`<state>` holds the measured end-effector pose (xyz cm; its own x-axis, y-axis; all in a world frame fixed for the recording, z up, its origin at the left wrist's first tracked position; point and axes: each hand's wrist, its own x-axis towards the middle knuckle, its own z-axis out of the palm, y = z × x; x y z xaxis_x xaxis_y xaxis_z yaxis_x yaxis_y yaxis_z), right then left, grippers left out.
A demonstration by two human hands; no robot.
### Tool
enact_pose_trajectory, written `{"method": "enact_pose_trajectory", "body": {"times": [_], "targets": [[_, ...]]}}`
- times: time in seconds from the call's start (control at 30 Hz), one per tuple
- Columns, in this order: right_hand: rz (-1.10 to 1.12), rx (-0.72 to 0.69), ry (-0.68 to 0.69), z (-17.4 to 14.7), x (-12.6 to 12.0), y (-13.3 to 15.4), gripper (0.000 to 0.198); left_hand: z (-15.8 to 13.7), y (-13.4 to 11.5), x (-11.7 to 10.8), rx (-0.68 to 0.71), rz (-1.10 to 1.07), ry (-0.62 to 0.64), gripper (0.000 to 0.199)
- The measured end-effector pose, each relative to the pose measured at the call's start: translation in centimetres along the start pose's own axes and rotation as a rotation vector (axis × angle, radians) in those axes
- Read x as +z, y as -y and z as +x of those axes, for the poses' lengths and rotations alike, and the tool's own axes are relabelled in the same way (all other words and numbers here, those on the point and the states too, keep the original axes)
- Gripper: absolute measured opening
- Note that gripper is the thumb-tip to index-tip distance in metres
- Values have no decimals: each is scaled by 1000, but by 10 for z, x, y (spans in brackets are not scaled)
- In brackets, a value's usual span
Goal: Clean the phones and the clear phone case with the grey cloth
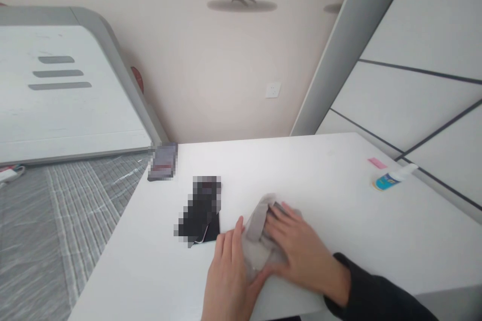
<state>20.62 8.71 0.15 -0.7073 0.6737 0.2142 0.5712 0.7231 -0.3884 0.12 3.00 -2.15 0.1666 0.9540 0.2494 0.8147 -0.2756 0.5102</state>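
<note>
A crumpled, folded light-grey cloth lies on the white table near its front edge. My left hand holds the cloth's left side, with fingers pointing away from me and the thumb tucked along the near side. From the right, my right hand grips the same cloth, its fingers bent over the top and slightly blurred. The cloth's right part is mostly hidden under that hand.
A blurred-out black item lies left of the cloth, with another dark blurred item at the table's back left corner. Toward the right are a white-and-blue bottle on its side and a pink piece. A bed adjoins the left.
</note>
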Motion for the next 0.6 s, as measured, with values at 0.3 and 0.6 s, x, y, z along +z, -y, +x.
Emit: {"method": "enact_pose_trajectory", "body": {"times": [0.3, 0.6], "targets": [[-42, -225, 14, -12, -18, -13, 74, -3, -1, 3, -42, -5, 54, 101], [6, -232, 86, -2, -5, -6, 84, 0, -4, 0, -101, -17, 119, 99]]}}
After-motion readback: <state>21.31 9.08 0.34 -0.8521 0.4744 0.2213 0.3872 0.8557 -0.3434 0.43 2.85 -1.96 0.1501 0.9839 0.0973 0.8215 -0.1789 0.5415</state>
